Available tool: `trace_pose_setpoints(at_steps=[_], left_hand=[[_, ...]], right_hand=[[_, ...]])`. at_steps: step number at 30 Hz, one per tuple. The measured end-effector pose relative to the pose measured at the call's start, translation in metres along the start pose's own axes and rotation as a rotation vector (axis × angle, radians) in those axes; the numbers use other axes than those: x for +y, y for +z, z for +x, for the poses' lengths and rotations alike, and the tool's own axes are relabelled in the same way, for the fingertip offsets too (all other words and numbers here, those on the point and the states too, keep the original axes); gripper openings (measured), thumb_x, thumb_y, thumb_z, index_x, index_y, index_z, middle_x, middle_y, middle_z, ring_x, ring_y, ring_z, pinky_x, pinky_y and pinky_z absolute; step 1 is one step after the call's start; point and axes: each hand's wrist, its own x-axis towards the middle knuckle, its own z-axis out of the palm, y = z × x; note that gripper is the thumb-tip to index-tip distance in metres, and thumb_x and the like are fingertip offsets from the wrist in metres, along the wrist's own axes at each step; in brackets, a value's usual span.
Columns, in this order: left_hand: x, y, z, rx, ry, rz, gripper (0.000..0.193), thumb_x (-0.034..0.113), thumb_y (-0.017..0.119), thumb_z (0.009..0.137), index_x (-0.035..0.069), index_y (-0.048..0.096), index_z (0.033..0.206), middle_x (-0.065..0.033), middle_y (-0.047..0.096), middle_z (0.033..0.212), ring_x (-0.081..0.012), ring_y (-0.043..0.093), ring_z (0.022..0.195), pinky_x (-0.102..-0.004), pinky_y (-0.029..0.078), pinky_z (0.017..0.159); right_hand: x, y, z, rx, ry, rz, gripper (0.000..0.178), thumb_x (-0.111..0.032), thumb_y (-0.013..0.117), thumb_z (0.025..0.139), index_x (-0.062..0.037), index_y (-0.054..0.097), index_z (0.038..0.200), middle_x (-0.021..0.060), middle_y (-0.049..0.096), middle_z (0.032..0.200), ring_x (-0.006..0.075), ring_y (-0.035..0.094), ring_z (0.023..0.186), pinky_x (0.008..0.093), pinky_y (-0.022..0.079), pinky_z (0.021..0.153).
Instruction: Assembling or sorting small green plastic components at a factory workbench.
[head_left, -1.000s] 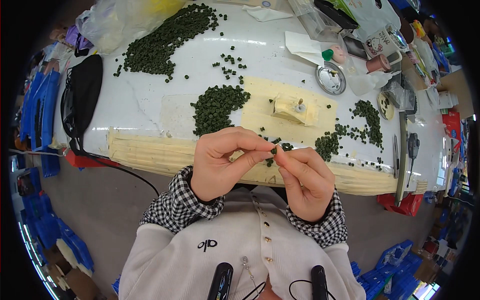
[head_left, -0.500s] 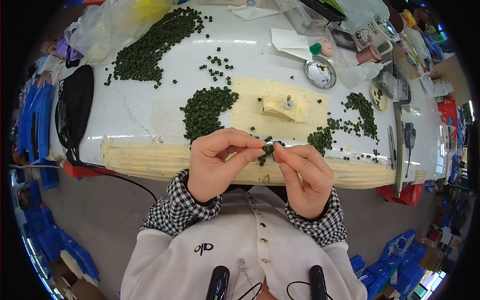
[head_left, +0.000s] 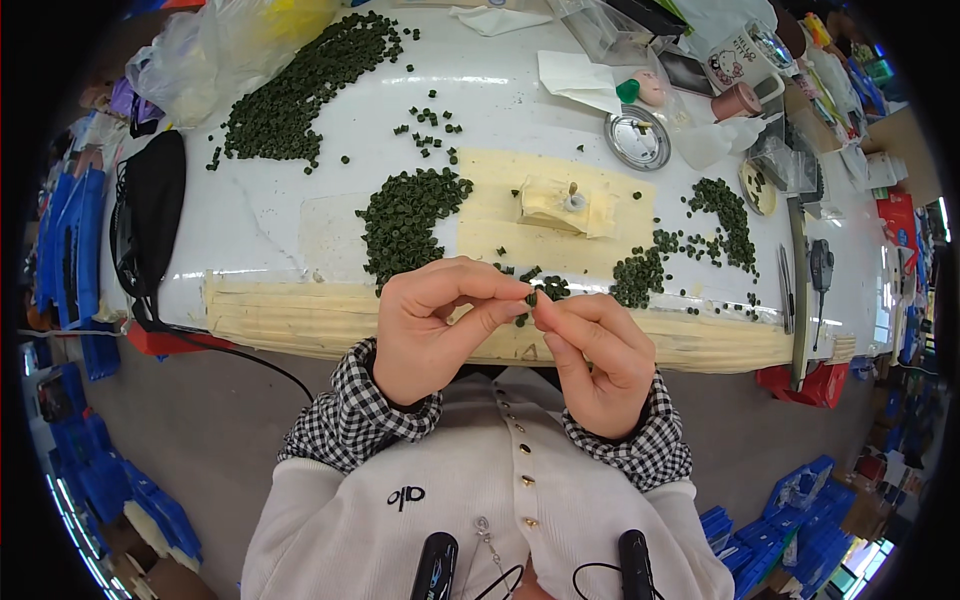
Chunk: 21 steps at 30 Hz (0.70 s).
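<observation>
My left hand (head_left: 440, 325) pinches a small dark green ring-like part (head_left: 533, 297) between thumb and index finger, just above the table's front edge. My right hand (head_left: 600, 350) meets it there, its fingers bent and their tips against the part; anything between those tips is too small to make out. Right behind the fingertips lie a few loose green parts (head_left: 553, 286). A larger heap of the same parts (head_left: 405, 220) sits beyond my left hand, and a smaller group (head_left: 640, 275) beyond my right. Past both hands, a tape-covered block (head_left: 565, 207) carries an upright pin.
A big heap of green parts (head_left: 300, 100) spreads at the far left beside plastic bags (head_left: 220, 50). To the right are a round metal dish (head_left: 637, 138), a thread spool (head_left: 737, 102), a mug (head_left: 745, 65), tweezers (head_left: 786, 290) and a dark-handled tool (head_left: 820, 270). A black pouch (head_left: 155, 210) hangs left.
My right hand has moved slightly left, bringing its fingertips against the part in my left fingers. My left hand has hardly moved.
</observation>
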Motion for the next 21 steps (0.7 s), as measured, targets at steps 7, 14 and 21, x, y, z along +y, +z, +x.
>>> trace_pose_setpoints(at_steps=[7, 14, 21], left_hand=[[-0.005, 0.001, -0.006, 0.011, -0.062, -0.007, 0.016, -0.007, 0.066, 0.08, -0.001, 0.07, 0.094, -0.0096, 0.068, 0.089, -0.0134, 0.063, 0.081, -0.0238, 0.049, 0.071], [-0.004, 0.0, -0.006, -0.023, -0.066, 0.114, 0.013, -0.004, 0.068, 0.079, -0.001, 0.07, 0.092, -0.0101, 0.068, 0.085, -0.013, 0.064, 0.077, -0.0235, 0.05, 0.068], [0.001, -0.014, -0.014, 0.027, 0.091, 0.653, 0.01, -0.003, 0.071, 0.075, -0.001, 0.067, 0.084, -0.0091, 0.065, 0.078, -0.0184, 0.058, 0.063, -0.027, 0.048, 0.057]], right_hand=[[0.007, 0.007, -0.005, 0.047, -0.049, 0.034, 0.033, 0.009, 0.063, 0.08, 0.0011, 0.065, 0.112, 0.0114, 0.062, 0.09, 0.0184, 0.059, 0.071, 0.0248, 0.049, 0.061], [0.011, 0.004, -0.009, 0.006, -0.036, -0.006, 0.033, 0.009, 0.064, 0.078, 0.0008, 0.066, 0.11, 0.0112, 0.062, 0.089, 0.0199, 0.059, 0.071, 0.0261, 0.048, 0.061], [0.031, -0.04, -0.012, 0.229, 0.054, -0.441, 0.02, 0.006, 0.07, 0.072, -0.0002, 0.068, 0.091, 0.0099, 0.062, 0.08, 0.0238, 0.056, 0.072, 0.031, 0.046, 0.063]])
